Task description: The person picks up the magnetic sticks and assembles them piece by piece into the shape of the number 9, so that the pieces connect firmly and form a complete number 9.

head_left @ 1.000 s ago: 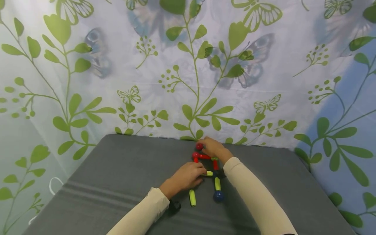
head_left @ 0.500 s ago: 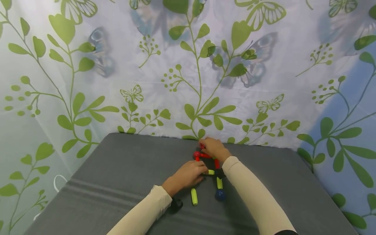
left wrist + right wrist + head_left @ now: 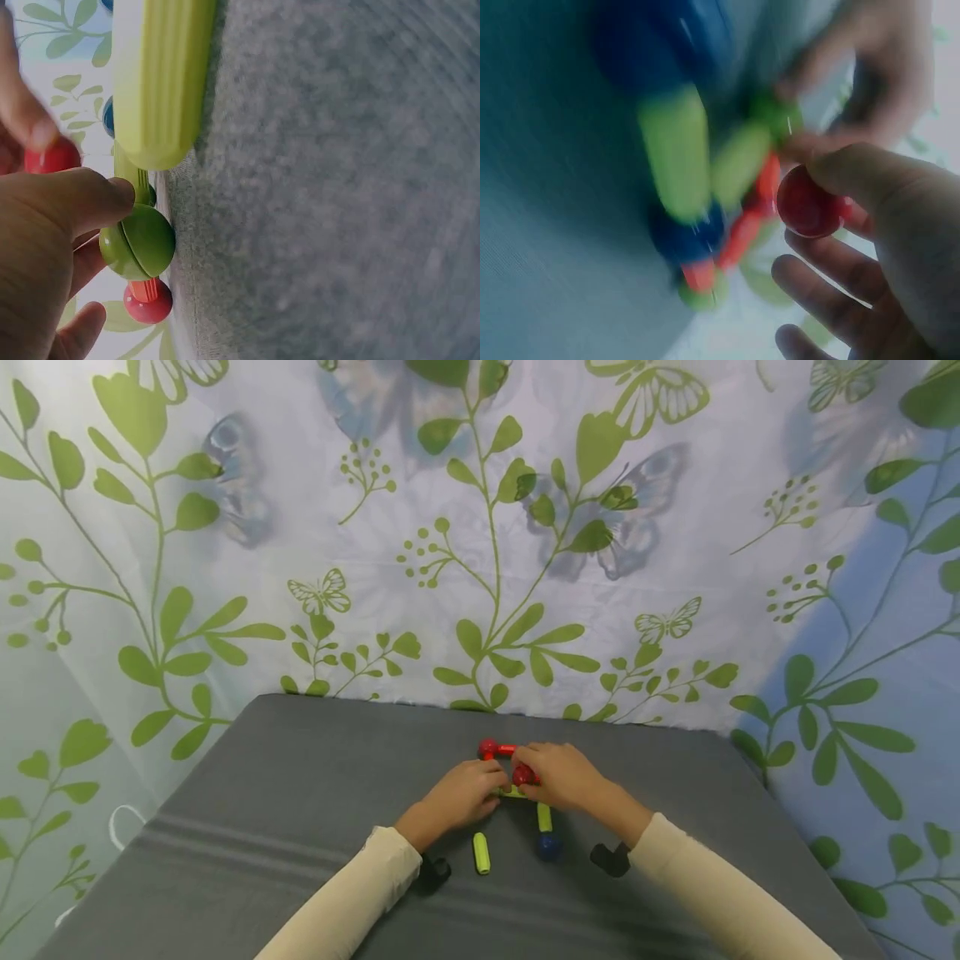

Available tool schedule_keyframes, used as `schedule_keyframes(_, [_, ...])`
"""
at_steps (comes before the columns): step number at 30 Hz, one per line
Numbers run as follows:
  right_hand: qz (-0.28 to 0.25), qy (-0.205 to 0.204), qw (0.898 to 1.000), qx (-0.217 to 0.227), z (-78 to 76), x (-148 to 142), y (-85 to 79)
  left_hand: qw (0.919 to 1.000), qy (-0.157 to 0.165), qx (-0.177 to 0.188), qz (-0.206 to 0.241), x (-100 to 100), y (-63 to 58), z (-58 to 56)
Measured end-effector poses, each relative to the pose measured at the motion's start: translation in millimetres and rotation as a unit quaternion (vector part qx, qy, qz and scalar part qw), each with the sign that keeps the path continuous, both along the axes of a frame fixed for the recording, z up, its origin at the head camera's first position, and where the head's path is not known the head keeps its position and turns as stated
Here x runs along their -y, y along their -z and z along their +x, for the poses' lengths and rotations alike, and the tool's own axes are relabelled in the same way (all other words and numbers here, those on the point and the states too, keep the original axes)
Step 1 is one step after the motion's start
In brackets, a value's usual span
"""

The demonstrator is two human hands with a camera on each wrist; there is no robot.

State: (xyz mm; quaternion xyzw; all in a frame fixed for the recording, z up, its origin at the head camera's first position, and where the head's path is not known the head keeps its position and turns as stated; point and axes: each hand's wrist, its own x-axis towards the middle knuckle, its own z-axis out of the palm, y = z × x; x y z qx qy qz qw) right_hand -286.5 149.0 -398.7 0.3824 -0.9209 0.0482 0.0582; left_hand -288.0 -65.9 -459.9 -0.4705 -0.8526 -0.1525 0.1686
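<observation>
My left hand (image 3: 463, 789) pinches a green ball (image 3: 137, 242) at the near-left corner of a closed frame of balls and rods, thumb on top. In the right wrist view, my right hand (image 3: 885, 232) holds a loose red ball (image 3: 810, 201) between thumb and forefinger, its other fingers spread. The head view puts this ball over the frame, just right of the left hand. The frame has red rods (image 3: 507, 750), a far-left red ball (image 3: 488, 748) and a dark blue corner ball (image 3: 686, 232). From that corner a yellow-green rod (image 3: 544, 817) runs to a blue ball (image 3: 549, 845) nearer me.
A separate yellow-green rod (image 3: 482, 853) lies on the grey table (image 3: 337, 777), nearer me than the left hand. Black wrist-worn pieces show beside both wrists. A curtain (image 3: 405, 652) with leaves and butterflies hangs along the table's far edge.
My right hand has taken the loose red ball from beyond the frame and brought it nearer me, beside the left hand. The left hand stays at the frame; the head view has shifted slightly.
</observation>
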Motion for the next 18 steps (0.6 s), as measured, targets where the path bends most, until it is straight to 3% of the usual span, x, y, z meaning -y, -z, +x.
schedule_keyframes(3, [0.006, -0.018, 1.000, 0.019, 19.0, 5.1, 8.1, 1.0000, -0.003, -0.007, 0.004, 3.5, 0.6, 0.4])
schedule_keyframes(7, [0.024, -0.028, 0.999, 0.029, 33.4, 10.2, 16.5, 0.9999, -0.008, -0.010, 0.007, 6.1, 0.7, 1.7])
schedule_keyframes(15, [0.031, -0.029, 0.999, 0.023, 41.4, 11.1, 30.4, 0.9993, -0.020, -0.024, 0.018, 7.6, 3.1, 5.7])
schedule_keyframes(18, [0.026, -0.024, 0.999, 0.022, 42.3, 10.2, 31.6, 0.9994, -0.017, -0.009, 0.029, 11.2, 0.9, 11.0])
